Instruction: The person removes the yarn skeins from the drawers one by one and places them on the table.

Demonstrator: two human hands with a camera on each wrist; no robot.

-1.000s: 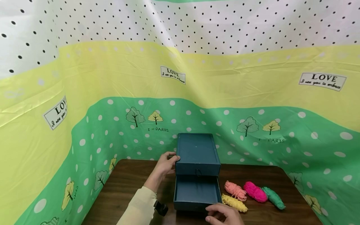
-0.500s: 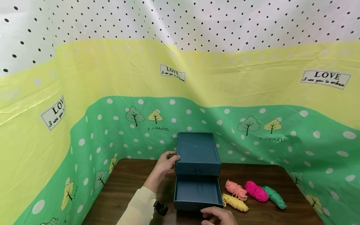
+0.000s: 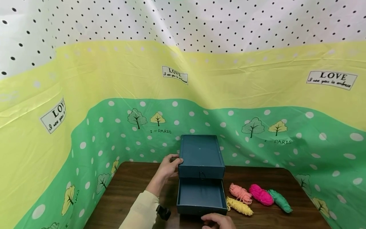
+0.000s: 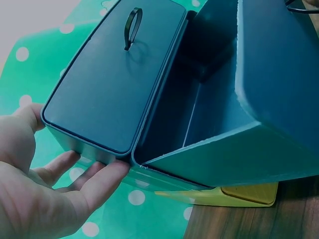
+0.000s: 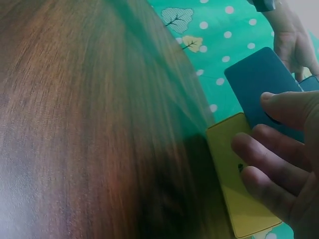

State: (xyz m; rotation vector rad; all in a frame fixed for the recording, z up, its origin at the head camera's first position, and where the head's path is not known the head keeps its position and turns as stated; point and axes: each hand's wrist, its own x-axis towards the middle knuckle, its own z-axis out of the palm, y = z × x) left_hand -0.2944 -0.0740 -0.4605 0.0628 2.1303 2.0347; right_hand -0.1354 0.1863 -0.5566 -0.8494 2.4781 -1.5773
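Note:
A dark blue drawer box [image 3: 200,151] stands on the table, with its lower drawer [image 3: 201,195] pulled out and nothing visible inside. Below that drawer a yellow drawer front [image 5: 232,194] shows in the right wrist view. My left hand [image 3: 168,167] rests at the box's upper left edge, thumb at the top and several loosely extended fingers touching the side. In the left wrist view a dark loop handle [image 4: 132,30] hangs on the upper drawer front. My right hand [image 3: 217,221] is before the pulled-out drawer's front, fingers loosely bent; whether it touches is unclear.
Right of the box lie yarn skeins: salmon [image 3: 240,193], yellow [image 3: 240,206], magenta [image 3: 261,194] and green [image 3: 280,201]. The wooden table [image 3: 128,194] has a patterned cloth [image 3: 143,143] hanging behind and around it.
My right hand has moved left and slightly down along the drawer's front. My left hand stays on the box, and the drawer looks unmoved. The view has shifted slightly.

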